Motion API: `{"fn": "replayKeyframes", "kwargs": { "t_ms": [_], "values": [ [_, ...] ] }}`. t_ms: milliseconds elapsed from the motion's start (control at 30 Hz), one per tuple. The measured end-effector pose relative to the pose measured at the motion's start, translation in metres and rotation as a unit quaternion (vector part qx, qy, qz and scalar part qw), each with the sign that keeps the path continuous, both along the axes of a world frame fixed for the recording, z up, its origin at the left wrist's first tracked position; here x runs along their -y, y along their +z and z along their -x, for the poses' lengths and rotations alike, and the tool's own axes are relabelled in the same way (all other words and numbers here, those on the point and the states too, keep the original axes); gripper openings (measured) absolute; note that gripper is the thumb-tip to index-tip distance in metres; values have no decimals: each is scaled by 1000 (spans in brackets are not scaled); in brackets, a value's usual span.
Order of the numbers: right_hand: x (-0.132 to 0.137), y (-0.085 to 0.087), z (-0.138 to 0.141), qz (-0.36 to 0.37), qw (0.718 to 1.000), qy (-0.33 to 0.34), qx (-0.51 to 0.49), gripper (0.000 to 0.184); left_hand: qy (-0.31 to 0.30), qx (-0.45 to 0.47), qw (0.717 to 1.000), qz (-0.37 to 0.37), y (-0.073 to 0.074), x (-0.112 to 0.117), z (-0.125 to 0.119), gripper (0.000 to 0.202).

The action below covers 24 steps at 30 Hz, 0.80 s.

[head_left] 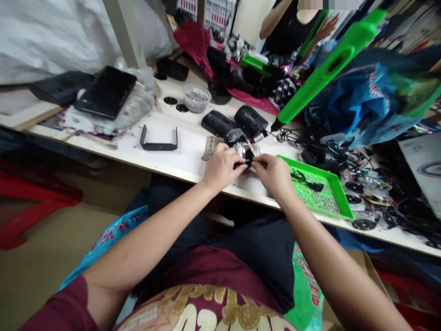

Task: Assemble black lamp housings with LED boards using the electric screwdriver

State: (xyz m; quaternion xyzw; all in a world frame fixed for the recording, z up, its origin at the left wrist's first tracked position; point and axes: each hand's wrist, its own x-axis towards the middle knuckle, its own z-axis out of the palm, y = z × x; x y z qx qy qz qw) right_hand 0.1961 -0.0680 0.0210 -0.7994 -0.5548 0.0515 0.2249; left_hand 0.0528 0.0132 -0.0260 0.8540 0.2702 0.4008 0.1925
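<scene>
My left hand [222, 166] and my right hand [274, 174] meet at the front edge of the white workbench [172, 154]. Both are closed in a pinch on a small black part with a silver motor-like piece and thin wires [244, 156]. Just behind it lie two black plastic housings [236, 123]. A green tray [339, 195] with several small screws and a black wired piece sits right of my right hand.
A green powered screwdriver [327, 69] hangs over the bench. A black U-shaped bracket [158, 143], a clear bowl of screws [196, 97], black discs and a tangle of wires [372, 184] lie about. Another person sits at the far side [285, 23]. Red stool at left [31, 202].
</scene>
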Motion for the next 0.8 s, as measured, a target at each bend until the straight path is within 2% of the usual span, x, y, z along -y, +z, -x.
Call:
{"fn": "replayKeyframes", "kwargs": {
  "t_ms": [133,233,367,533,667,800],
  "values": [
    [14,2,6,-20,999,38,-3,30,-18,-16,1000,13,5,4,4,12],
    [21,0,6,-35,999,32,-22,30,-22,-15,1000,3,9,5,7,11],
    [15,-6,5,-45,995,0,-91,27,-28,-13,999,27,11,4,9,8],
    [8,-12,6,-58,985,-4,-164,30,-29,-2,996,90,14,2,10,8],
    [16,-16,8,-81,990,15,-117,27,-33,6,993,113,18,3,10,8],
    [23,-19,6,-96,994,42,-42,23,-41,7,994,105,20,2,10,8]
  ]
}}
